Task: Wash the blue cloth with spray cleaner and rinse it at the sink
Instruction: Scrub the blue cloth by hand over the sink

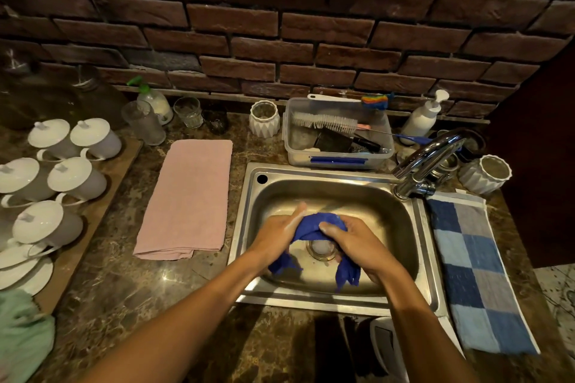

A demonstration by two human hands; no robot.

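Observation:
The blue cloth [312,224] is bunched up over the steel sink [329,193], above the drain [320,247]. My left hand [280,232] grips its left part and my right hand [351,238] grips its right part; loose ends hang below both hands. The chrome faucet [432,154] stands at the sink's back right corner, its spout pointing away from the basin; no water is seen running. A spray bottle with a green trigger [152,96] stands at the back left against the brick wall, far from both hands.
A pink towel [189,196] lies left of the sink, a blue checked towel [476,270] on its right. Behind the sink is a plastic tub of brushes [339,134] and a white pump bottle [424,116]. White lidded cups [62,162] and glasses [188,112] fill the left counter.

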